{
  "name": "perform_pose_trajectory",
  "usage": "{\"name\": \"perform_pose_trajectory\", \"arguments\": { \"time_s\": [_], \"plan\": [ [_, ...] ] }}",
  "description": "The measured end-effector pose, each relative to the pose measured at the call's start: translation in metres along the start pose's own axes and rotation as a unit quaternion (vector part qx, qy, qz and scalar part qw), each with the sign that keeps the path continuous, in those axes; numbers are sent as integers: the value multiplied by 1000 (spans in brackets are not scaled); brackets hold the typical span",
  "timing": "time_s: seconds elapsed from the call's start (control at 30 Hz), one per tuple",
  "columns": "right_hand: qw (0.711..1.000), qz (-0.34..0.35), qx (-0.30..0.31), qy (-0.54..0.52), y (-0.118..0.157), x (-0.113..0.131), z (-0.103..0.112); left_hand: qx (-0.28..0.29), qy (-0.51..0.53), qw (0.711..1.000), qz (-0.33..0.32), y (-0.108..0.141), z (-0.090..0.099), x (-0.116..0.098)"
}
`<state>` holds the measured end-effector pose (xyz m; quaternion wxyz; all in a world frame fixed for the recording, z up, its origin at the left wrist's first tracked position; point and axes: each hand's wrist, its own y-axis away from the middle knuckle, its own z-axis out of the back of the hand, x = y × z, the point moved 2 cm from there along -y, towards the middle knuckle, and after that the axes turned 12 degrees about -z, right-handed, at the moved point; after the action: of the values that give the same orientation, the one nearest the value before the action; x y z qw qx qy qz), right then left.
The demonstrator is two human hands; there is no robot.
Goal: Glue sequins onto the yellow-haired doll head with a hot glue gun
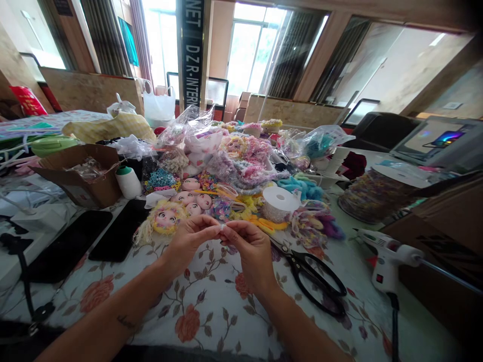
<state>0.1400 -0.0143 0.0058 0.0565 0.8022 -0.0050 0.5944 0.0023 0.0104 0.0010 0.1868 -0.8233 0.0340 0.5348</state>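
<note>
My left hand (pixel 194 236) and my right hand (pixel 251 246) meet at the middle of the view, above the floral tablecloth (pixel 188 322). Between their pinched fingertips is a small whitish piece (pixel 222 228), too small to make out well. Just left of my left hand lies a doll head with pale yellow yarn hair (pixel 166 218). Several bare doll faces (pixel 191 184) lie behind my hands. Black-handled scissors (pixel 317 276) rest to the right of my right hand.
Two dark phones (pixel 118 231) and a cardboard box (pixel 85 176) are at left. A ribbon spool (pixel 279 203) and piled colourful yarn (pixel 245 156) stand behind. A white glue gun (pixel 388 256) and large yarn spool (pixel 377 193) are at right.
</note>
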Motion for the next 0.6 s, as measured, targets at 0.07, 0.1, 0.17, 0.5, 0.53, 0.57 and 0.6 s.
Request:
{"name": "perform_pose_trajectory", "arguments": {
  "time_s": [0.07,0.1,0.17,0.5,0.53,0.57,0.6],
  "plan": [
    [1000,-1,0,3,0,0,0,1,3,1000,-1,0,0,0],
    [1000,-3,0,5,-1,0,0,2,5,1000,-1,1,-1,0],
    [1000,-5,-2,6,-1,0,0,5,9,1000,-2,1,-1,0],
    [1000,-16,4,14,1,1,1,6,11,1000,19,1,0,2],
    [1000,-17,6,15,1,1,1,4,14,1000,23,1,0,2],
    [1000,-17,7,16,1,1,0,2,18,999,27,1,-1,1],
    [1000,-19,9,18,1,1,0,-1,23,999,29,1,-2,1]
  ]
}}
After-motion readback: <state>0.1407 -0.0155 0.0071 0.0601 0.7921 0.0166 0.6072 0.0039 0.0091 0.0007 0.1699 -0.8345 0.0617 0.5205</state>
